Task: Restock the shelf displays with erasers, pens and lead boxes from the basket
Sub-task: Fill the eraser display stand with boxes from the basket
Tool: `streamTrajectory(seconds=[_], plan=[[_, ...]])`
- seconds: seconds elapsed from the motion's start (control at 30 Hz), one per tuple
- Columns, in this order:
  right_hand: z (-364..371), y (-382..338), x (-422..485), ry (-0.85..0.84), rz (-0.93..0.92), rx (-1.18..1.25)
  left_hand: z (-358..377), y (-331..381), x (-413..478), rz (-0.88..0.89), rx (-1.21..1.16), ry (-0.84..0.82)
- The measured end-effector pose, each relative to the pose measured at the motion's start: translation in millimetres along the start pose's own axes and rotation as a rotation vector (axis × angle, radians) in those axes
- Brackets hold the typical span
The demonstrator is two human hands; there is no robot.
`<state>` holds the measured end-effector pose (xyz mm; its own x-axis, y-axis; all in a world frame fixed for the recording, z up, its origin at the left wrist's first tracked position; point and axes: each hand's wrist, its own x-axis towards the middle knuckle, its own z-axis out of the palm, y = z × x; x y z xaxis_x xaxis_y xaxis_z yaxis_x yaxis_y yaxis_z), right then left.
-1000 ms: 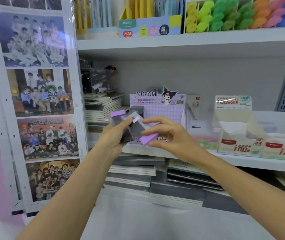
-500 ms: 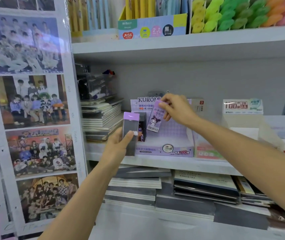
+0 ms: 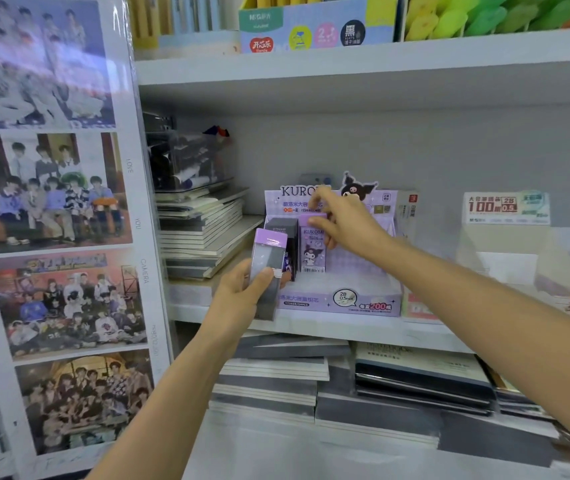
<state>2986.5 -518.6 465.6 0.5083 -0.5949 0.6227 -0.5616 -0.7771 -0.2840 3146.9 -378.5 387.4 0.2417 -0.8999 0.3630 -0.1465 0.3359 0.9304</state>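
A purple Kuromi display box (image 3: 339, 301) stands on the middle shelf (image 3: 311, 327). My right hand (image 3: 345, 226) pinches the top of a purple Kuromi lead box (image 3: 313, 252), which stands upright inside the display next to a dark lead box (image 3: 281, 230). My left hand (image 3: 242, 299) holds another lead box (image 3: 268, 268) with a purple cap and dark body, upright, just in front of the display's left corner. No basket is in view.
Stacked notebooks (image 3: 200, 230) lie left of the display, and more stacks (image 3: 276, 375) fill the shelf below. A pale lead display (image 3: 506, 209) sits to the right. Pens and highlighters (image 3: 484, 15) line the upper shelf. A photo poster panel (image 3: 55, 237) covers the left.
My right hand has carried the Kuromi lead box from in front of my chest into the display and lowered it upright there. My left hand stays in front with its box.
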Motion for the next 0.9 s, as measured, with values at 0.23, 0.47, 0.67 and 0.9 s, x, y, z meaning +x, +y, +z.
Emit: streamTrajectory(seconds=[0.23,0.47,0.67,0.9], plan=[[-1,-7,-9,0.180,0.008,-0.127,3,8,-4,0.019,-0.061,0.007],[-27,-50,-40,-0.167,0.137,0.688,21,17,-8,0.075,-0.032,-0.101],[-48,-54,-50,-0.180,0.184,0.975,33,31,-13,0.023,-0.157,-0.134],[-59,-38,-50,0.013,0.289,0.724,41,23,-22,0.237,0.334,0.038]])
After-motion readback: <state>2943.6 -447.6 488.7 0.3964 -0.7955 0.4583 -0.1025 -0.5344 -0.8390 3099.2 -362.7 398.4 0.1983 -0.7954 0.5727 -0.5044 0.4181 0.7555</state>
